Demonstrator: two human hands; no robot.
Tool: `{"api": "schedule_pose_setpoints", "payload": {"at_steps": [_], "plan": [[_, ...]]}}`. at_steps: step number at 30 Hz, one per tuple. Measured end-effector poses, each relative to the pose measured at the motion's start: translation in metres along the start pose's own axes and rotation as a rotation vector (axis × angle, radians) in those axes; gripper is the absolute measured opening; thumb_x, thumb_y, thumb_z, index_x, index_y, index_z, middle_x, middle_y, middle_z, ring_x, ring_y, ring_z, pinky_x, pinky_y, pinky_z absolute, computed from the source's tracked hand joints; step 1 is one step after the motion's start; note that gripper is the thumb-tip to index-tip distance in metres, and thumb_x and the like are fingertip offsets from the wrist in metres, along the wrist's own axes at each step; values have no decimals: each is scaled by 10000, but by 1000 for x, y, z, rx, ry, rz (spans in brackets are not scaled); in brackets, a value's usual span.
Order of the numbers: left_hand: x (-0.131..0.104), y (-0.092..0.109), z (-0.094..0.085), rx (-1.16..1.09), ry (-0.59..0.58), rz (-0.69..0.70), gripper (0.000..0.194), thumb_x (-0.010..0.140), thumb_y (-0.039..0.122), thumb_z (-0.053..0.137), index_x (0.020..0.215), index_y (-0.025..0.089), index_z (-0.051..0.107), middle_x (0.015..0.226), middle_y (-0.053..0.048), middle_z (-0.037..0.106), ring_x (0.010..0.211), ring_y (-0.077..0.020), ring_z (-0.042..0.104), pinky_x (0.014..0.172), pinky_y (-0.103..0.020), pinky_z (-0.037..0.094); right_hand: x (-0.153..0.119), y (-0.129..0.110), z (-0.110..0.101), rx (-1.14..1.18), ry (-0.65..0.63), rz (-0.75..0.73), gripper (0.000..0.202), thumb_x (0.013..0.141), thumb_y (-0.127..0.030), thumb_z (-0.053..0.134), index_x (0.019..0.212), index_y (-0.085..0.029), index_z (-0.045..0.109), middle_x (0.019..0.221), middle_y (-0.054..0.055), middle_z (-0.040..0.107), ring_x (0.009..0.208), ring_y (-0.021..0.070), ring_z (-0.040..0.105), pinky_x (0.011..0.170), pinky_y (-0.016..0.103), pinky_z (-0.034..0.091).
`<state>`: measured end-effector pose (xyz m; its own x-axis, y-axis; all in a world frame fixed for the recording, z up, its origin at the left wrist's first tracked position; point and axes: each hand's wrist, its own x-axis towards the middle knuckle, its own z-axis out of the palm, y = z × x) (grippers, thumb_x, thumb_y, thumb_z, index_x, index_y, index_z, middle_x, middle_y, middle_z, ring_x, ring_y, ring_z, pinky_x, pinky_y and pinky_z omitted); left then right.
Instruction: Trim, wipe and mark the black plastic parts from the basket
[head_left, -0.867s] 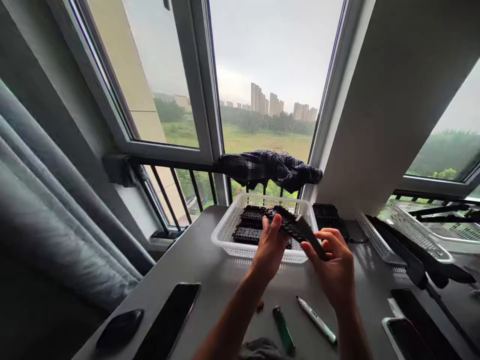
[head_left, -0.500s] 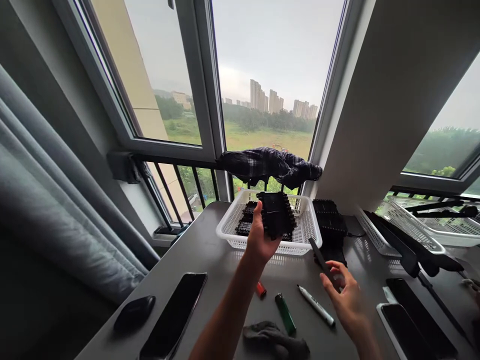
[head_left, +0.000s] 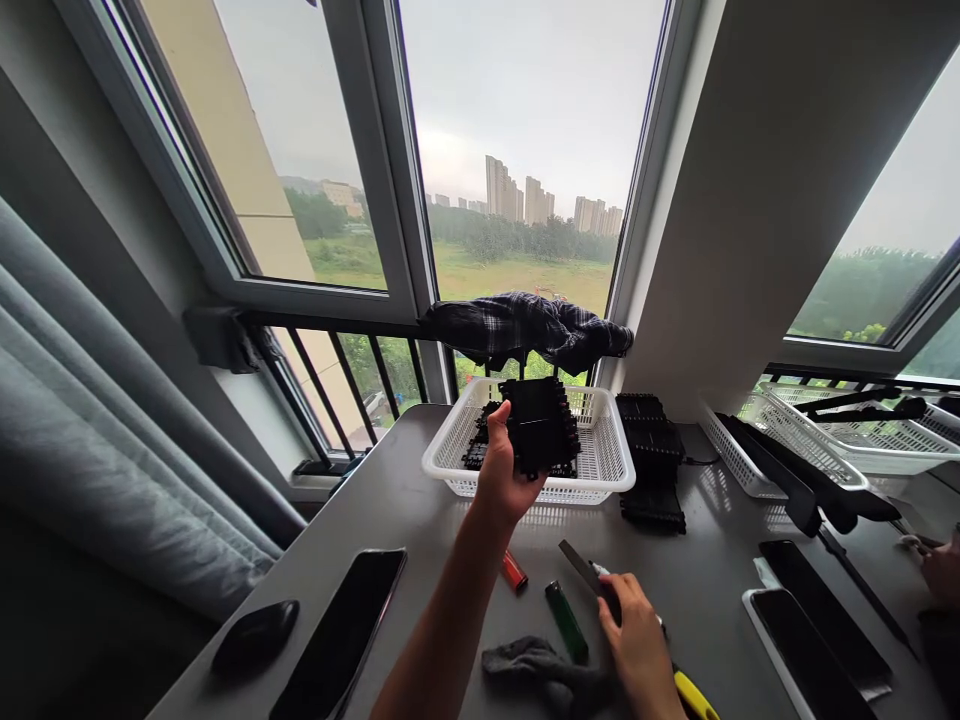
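Note:
My left hand (head_left: 510, 470) grips a stack of black ribbed plastic parts (head_left: 538, 425), held up over the front of a white basket (head_left: 529, 491) with more black parts inside. The thumb lies along the stack's left edge. Lower right, my right hand (head_left: 626, 620) is closed on a flat dark strip (head_left: 581, 567), its tip pointing up and left. That hand covers most of a white marker (head_left: 598, 568) on the table. To its left lie a green cylinder (head_left: 566, 622) and a red cylinder (head_left: 514, 572).
A grey cloth (head_left: 536, 665) lies at the front, with a yellow-handled tool (head_left: 694, 695) to its right. A mouse (head_left: 256, 636) and black phone (head_left: 341, 635) sit left. More black parts (head_left: 651, 460) are beside the basket. Another person's hand (head_left: 941, 570) shows far right.
My right hand has moved left and down with the dark strip, now over the marker. The stack in my left hand has turned slightly. The view has shifted a little, and the yellow handle now shows.

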<state>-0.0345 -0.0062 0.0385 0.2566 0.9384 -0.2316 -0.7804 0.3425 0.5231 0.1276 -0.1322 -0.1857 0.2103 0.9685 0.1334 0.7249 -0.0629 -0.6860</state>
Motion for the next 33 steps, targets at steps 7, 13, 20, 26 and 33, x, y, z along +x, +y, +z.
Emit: {"api": "schedule_pose_setpoints", "payload": {"at_steps": [7,13,20,26,33], "plan": [[0,1,-4,79,-10,-48,466,837,526,565,1138,179,647,892,-63,754,851,-229,723,730,-298,580,-3,-2,4,-171,34,-43,351,913,-199,404,1100,-175,699,1036,110,672,1023,263,626,882,366,489],[0,1,-7,109,20,-58,474,810,534,600,1139,194,633,844,-46,748,747,-215,724,599,-259,563,-13,-42,15,-214,-159,-387,583,743,-373,732,1299,-313,571,1222,67,631,1101,278,582,922,384,476],[3,1,-13,115,-4,-40,472,805,525,614,1138,191,635,790,-33,739,670,-186,706,538,-232,536,-6,-70,37,-312,-381,-433,84,780,-150,654,734,-208,694,799,43,698,773,195,654,701,272,478],[3,6,-15,110,-57,-10,471,830,540,570,1137,193,654,878,-52,753,772,-206,722,654,-271,575,61,-91,-77,466,-135,-145,240,867,-399,574,773,-190,646,760,19,681,689,158,602,592,229,427],[2,9,-12,91,-178,-64,508,879,544,491,1078,117,682,815,-94,748,711,-214,717,648,-281,580,119,-124,-120,1092,-165,-61,345,762,-514,707,830,-191,608,763,23,678,613,135,599,543,238,486]]}}
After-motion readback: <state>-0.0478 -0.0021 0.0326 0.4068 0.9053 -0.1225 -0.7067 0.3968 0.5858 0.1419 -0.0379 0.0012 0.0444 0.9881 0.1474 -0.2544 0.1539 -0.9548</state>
